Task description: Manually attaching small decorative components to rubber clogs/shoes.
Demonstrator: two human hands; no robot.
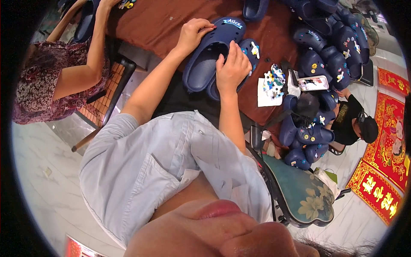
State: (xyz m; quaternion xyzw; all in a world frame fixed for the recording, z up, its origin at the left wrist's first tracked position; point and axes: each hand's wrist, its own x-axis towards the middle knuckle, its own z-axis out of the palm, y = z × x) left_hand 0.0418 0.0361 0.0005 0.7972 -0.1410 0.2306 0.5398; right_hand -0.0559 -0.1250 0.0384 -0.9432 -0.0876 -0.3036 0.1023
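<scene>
At 12 o'clock lies a navy clog (pixel 214 43), toe towards 1 o'clock, one side overlapping a second navy clog (pixel 247 43) beside it. That overlap looks like the main hazard: with uneven support, a firm push on the upper might make the top clog rock or slide, and rubbing could catch the white charm (pixel 255 50) on its neighbour. The light-blue nameplate charm (pixel 232 22) near the toe could also be knocked crooked if the fingers slipped towards it.

The left hand (pixel 196 35) reaches in from 11 o'clock, fingers bent together, tips touching the clog's upper just short of the nameplate; whether the grip pinches anything small, I cannot tell. The right hand (pixel 233 66) rests on the clog's edge nearer 1 o'clock, fingers loosely extended, thumb apart from them; whether this grip clasps the wall or merely steadies it is hidden.

Farther out, at 2 o'clock on the brown-covered worktop (pixel 274 38), loose charms (pixel 274 81) crowd a white sheet (pixel 266 101) beside a phone (pixel 312 83). A careless sweep of the right forearm might scatter them. Beyond, also towards 2 o'clock, navy clogs (pixel 312 64) are heaped unevenly, so a nudge could topple some. At 10 o'clock a co-worker (pixel 77 79) sits with another clog (pixel 87 21).
</scene>
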